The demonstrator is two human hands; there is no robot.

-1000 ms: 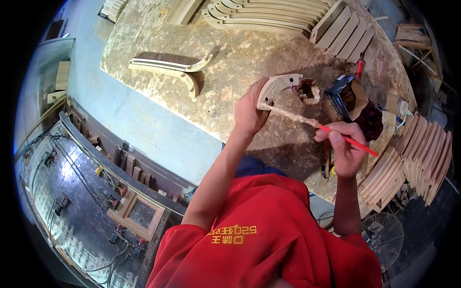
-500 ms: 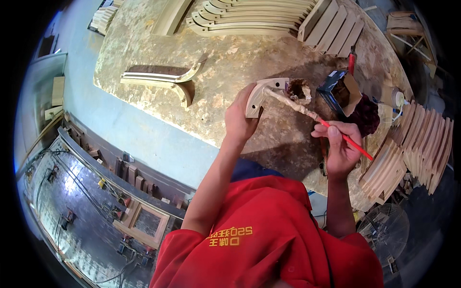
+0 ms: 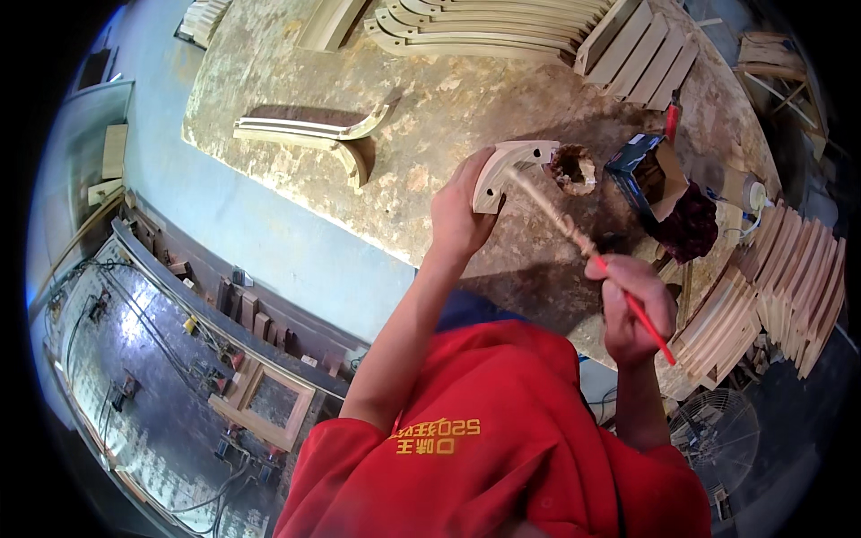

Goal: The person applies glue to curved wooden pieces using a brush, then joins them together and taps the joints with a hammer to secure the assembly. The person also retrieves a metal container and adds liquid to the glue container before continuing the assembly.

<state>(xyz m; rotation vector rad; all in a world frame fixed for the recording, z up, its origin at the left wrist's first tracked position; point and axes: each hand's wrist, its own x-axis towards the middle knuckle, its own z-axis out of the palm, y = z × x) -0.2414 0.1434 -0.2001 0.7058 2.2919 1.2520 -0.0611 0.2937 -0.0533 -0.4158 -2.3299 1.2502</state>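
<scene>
My left hand (image 3: 459, 213) is closed round one side of a small curved wooden block (image 3: 509, 163) with dark round holes in its pale face. My right hand (image 3: 639, 309) grips a long thin brush (image 3: 567, 228), red at the handle and caked with tan residue farther up. Its tip meets the block's face, or lies just over it, between the holes. Just right of the block stands a small round pot (image 3: 572, 170), crusted inside and out with dried tan stuff.
An opened dark box (image 3: 647, 175) and a dark maroon cloth (image 3: 689, 222) lie right of the pot. Curved wooden legs (image 3: 484, 36) line the stained table's (image 3: 430, 99) far side. Two curved pieces (image 3: 305, 134) rest at left. Stacked wooden slats (image 3: 789, 278) stand at right.
My right hand has come lower and nearer my body, and the brush now points more steeply up the block. My left hand keeps its grip. The whole view has shifted slightly.
</scene>
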